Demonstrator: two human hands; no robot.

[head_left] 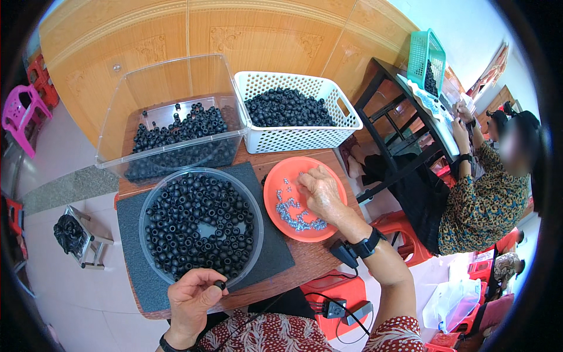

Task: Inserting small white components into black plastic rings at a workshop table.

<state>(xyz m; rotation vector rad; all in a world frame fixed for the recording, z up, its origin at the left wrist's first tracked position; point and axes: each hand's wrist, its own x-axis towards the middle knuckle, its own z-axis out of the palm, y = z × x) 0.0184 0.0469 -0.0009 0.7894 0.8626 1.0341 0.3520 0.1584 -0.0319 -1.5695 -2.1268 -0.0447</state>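
My left hand (195, 298) pinches one small round black piece with a hole (220, 285) between thumb and forefinger, at the near rim of a clear round tub (258, 246). Many black pieces of the same kind (187, 202) fill that tub, with a bare patch of its bottom showing near the middle. Over an orange plate (326, 233) to the right, my right hand (321, 192) points down with fingers drawn together. Small shiny silvery pieces (288, 216) lie scattered on the plate. Whatever the right fingertips hold, if anything, is hidden.
Behind the tub stand a clear rectangular bin (170, 146) and a white perforated basket (299, 138), both holding black pieces. A dark mat (141, 258) lies under the tub. At the right, another person (484, 196) works at a black table (390, 117) with a green basket (417, 58).
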